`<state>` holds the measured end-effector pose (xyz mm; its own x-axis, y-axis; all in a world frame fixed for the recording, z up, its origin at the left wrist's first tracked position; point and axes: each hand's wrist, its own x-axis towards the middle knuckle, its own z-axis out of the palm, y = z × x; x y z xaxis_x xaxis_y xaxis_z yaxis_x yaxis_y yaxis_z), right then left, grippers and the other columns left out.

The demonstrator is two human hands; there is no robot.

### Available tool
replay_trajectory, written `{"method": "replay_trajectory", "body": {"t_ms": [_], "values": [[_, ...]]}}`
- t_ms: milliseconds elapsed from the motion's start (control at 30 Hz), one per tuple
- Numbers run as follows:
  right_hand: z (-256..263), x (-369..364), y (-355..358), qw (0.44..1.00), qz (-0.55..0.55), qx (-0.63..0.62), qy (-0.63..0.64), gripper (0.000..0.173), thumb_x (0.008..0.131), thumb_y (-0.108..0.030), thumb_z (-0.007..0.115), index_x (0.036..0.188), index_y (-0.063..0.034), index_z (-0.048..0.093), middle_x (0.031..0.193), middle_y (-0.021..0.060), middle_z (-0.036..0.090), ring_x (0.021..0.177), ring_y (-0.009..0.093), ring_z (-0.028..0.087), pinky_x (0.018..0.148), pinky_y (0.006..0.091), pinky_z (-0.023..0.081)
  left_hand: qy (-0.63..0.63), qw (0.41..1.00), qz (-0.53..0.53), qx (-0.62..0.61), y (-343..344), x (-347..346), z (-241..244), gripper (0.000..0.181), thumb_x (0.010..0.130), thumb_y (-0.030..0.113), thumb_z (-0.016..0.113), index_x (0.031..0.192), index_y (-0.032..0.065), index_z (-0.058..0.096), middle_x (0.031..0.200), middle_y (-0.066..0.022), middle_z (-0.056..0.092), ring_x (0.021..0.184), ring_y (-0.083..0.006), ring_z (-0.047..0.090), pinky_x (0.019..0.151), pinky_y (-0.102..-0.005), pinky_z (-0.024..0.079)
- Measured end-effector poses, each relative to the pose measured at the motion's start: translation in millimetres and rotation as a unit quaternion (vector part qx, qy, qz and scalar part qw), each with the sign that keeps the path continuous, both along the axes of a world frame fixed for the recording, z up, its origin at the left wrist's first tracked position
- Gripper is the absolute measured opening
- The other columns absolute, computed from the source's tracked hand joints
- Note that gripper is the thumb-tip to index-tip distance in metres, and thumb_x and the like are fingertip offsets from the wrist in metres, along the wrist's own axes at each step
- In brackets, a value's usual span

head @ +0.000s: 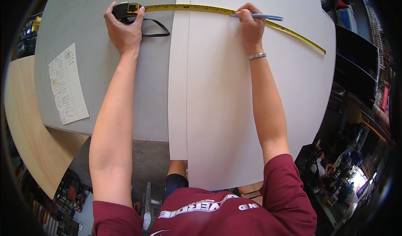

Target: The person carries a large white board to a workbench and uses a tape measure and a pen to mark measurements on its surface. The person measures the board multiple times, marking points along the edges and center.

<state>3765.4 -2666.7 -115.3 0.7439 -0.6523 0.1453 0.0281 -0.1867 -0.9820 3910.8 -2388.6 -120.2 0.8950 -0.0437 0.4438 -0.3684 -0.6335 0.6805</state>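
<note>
My left hand [125, 32] grips a black and yellow tape measure [127, 10], whose black wrist strap lies on the grey tabletop [154, 79]. The yellow tape blade [201, 8] runs out to the right across white sheet material [220, 94], passes by my right hand [252, 27] and ends farther right on the sheet. Between the fingers of my right hand is a grey-blue pen [268, 17], its tip at the blade's near edge. A narrower white strip [179, 94] lies along the sheet's left side.
A paper with handwriting [69, 85] lies on the tabletop at the left. Beyond the left edge is a light wooden panel [25, 110]. Dark shelving and assorted objects stand at the right, where a person [320, 167] is partly visible in the lower background.
</note>
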Motion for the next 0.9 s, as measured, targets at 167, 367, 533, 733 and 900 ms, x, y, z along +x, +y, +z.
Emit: {"method": "replay_trajectory", "body": {"t_ms": [167,367,533,733,900], "values": [[8,-48,-4,0.965,-0.024,0.235,-0.116,0.010,0.086,-0.006,0.054,0.085,-0.0018,0.063,0.067,0.0032,0.056,0.055,0.007,0.044,0.050,0.0234,0.035,-0.001,1.000,-0.001,0.002,0,-1,1,0.074,0.074,0.041,0.086,0.127,0.0071,0.047,0.115,-0.0124,0.057,0.100,-0.0274,0.062,0.085,-0.0391,0.052],[23,-202,95,0.993,-0.090,0.063,0.035,0.018,0.104,-0.013,0.049,0.109,-0.0018,0.062,0.083,0.0079,0.066,0.073,0.015,0.063,0.066,0.0268,0.052,-0.005,1.000,0.008,0.010,0,-1,2,0.075,0.074,0.044,0.085,0.127,0.0063,0.048,0.116,-0.0140,0.057,0.102,-0.0299,0.062,0.087,-0.0404,0.051],[58,-315,157,0.968,-0.004,-0.178,0.180,0.022,0.104,-0.011,0.045,0.119,-0.0013,0.058,0.108,0.0181,0.072,0.102,0.030,0.069,0.092,0.0398,0.052,-0.006,1.000,0.008,0.016,-1,2,-1,0.076,0.074,0.045,0.085,0.127,0.0061,0.048,0.117,-0.0156,0.057,0.105,-0.0321,0.061,0.089,-0.0413,0.050],[90,-465,206,0.867,0.161,-0.265,0.389,0.050,0.088,-0.032,0.072,0.133,-0.0145,0.056,0.141,0.0108,0.056,0.136,0.029,0.046,0.113,0.0475,0.031,-0.023,0.999,0.011,0.019,-3,2,-2,0.075,0.073,0.046,0.085,0.126,0.0067,0.050,0.117,-0.0157,0.058,0.106,-0.0324,0.061,0.091,-0.0413,0.050],[105,-559,234,0.790,0.228,-0.277,0.497,0.067,0.080,-0.042,0.077,0.138,-0.0186,0.053,0.152,0.0065,0.045,0.145,0.026,0.032,0.118,0.0464,0.023,-0.012,1.000,0.009,0.027,-3,1,1,0.072,0.074,0.044,0.085,0.127,0.0088,0.049,0.117,-0.0150,0.058,0.104,-0.0323,0.063,0.089,-0.0416,0.052]]}}
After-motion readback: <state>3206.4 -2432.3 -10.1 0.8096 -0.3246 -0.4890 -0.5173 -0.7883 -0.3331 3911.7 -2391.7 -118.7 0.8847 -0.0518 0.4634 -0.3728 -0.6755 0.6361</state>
